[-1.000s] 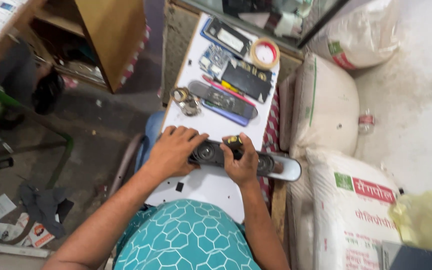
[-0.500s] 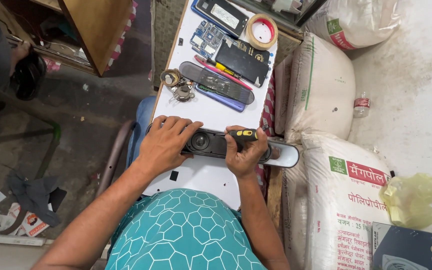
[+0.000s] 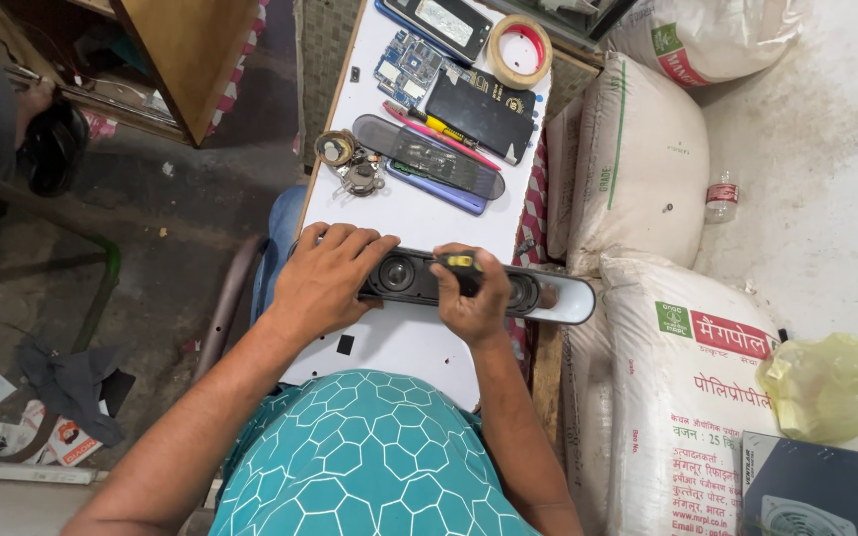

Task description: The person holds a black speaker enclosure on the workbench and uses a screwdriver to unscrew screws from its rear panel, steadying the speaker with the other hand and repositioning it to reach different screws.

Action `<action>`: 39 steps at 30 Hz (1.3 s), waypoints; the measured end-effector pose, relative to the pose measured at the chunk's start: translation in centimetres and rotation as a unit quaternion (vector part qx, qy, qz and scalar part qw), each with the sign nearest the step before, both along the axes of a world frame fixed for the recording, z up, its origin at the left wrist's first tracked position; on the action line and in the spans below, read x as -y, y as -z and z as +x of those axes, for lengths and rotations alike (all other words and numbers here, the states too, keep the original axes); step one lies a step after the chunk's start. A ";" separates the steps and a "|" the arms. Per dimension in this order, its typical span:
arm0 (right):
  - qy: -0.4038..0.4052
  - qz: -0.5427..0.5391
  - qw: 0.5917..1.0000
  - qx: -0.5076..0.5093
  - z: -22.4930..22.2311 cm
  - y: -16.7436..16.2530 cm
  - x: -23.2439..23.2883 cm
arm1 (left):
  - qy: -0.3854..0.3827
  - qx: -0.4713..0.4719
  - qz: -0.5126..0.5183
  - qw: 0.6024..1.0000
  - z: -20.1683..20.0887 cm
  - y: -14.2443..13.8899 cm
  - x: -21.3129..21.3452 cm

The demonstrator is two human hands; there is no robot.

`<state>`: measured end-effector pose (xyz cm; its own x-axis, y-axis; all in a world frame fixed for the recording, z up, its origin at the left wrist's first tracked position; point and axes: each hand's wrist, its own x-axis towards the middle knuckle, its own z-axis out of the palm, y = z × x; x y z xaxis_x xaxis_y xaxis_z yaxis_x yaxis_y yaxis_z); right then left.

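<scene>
A long black and grey speaker bar [image 3: 548, 295] with its front off lies across the white board [image 3: 419, 213] on my lap. My left hand [image 3: 328, 278] rests flat over its left end and holds it down. My right hand [image 3: 473, 296] is closed around a small screwdriver with a black and yellow handle [image 3: 461, 265], tip down on the middle of the bar. A round speaker cone [image 3: 399, 273] shows between my hands.
Further up the board lie a grey speaker grille [image 3: 429, 157], a purple phone [image 3: 444, 191], a circuit board [image 3: 407, 67], a black wallet-like case [image 3: 479, 111], a tape roll [image 3: 519, 50] and small metal parts [image 3: 350, 164]. White sacks [image 3: 638, 169] stand to the right, a wooden cabinet [image 3: 186, 50] at upper left.
The view has shifted and the board sits lower in frame. Both hands stay on the speaker bar; my right hand has edged slightly along it with the screwdriver.
</scene>
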<state>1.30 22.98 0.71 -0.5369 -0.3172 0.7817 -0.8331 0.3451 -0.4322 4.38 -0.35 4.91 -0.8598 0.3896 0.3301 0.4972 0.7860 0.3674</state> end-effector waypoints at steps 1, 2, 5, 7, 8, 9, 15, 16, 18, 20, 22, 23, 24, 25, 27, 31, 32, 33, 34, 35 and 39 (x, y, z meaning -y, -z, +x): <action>0.010 0.018 1.000 0.004 -0.1 -0.3 0.1 | 0.004 0.000 -0.005 1.000 -0.1 -0.1 0.1; 0.017 0.042 0.999 -0.006 -0.2 -0.5 0.3 | 0.009 0.000 -0.011 1.000 -0.3 -0.2 0.2; 0.044 0.086 0.995 -0.027 -0.5 -1.1 1.5 | 0.015 0.006 -0.031 0.999 -1.2 -0.4 1.0; 0.062 0.079 0.995 -0.025 -0.6 -1.4 2.5 | 0.015 0.014 -0.033 0.999 -1.9 -0.4 1.5; 0.064 0.074 0.995 -0.005 -0.6 -1.5 3.0 | 0.013 0.019 -0.028 0.999 -2.0 -0.4 1.8; 0.066 0.068 0.995 0.012 -0.6 -1.6 3.3 | 0.009 0.022 -0.023 0.999 -2.2 -0.4 1.9; 0.028 0.048 0.997 0.057 -0.4 -2.5 2.8 | -0.009 -0.010 -0.048 0.999 -1.7 -0.5 1.3; 0.021 0.048 0.996 0.069 -0.4 -2.4 2.7 | -0.014 -0.005 -0.048 0.999 -1.6 -0.6 1.2; 0.038 0.043 0.997 0.051 -0.5 -2.1 2.8 | -0.025 0.002 -0.049 0.999 -1.5 -0.9 0.9; 0.073 0.048 0.995 0.037 -0.5 -2.0 3.0 | -0.026 0.004 -0.049 0.998 -1.4 -1.1 0.9; 0.124 0.060 0.990 0.027 -0.5 -2.0 3.3 | -0.030 0.006 -0.047 0.998 -1.3 -1.1 0.9; 0.128 0.064 0.990 0.012 -0.5 -2.2 3.4 | -0.032 0.004 -0.046 0.998 -1.3 -1.1 0.8; 0.133 0.067 0.989 -0.002 -0.4 -2.4 3.5 | -0.034 0.003 -0.044 0.998 -1.3 -1.1 0.8; 0.138 0.070 0.988 -0.016 -0.3 -2.7 3.6 | -0.034 -0.003 -0.045 0.998 -1.2 -1.0 0.8; 0.094 0.060 0.992 -0.050 0.0 -3.2 3.3 | -0.033 -0.017 -0.047 0.998 -1.2 -0.9 0.8; 0.063 0.025 0.998 -0.008 -0.2 -3.3 3.4 | -0.016 -0.009 -0.025 1.000 -1.2 -1.0 1.2; 0.066 0.023 0.997 -0.022 -0.3 -3.1 3.6 | -0.014 -0.008 -0.021 1.000 -1.2 -1.2 1.3; 0.066 0.019 0.997 -0.040 -0.6 -2.9 3.7 | -0.015 -0.010 -0.017 1.000 -1.3 -1.3 1.4; 0.084 0.037 0.994 -0.060 -0.7 -2.7 4.0 | -0.016 -0.005 -0.026 1.000 -1.3 -1.5 1.5; 0.103 0.054 0.990 -0.079 -0.8 -2.5 4.1 | -0.017 0.000 -0.033 0.999 -1.3 -1.6 1.6; 0.132 0.072 0.984 -0.096 -1.0 -2.2 4.4 | -0.021 0.002 -0.053 0.998 -1.5 -2.1 1.9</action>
<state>0.26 18.56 2.92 -0.4620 -0.3005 0.8344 -0.7677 0.6065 -0.2067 2.90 -2.21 6.99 -0.8778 0.3854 0.2845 0.4610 0.8410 0.2831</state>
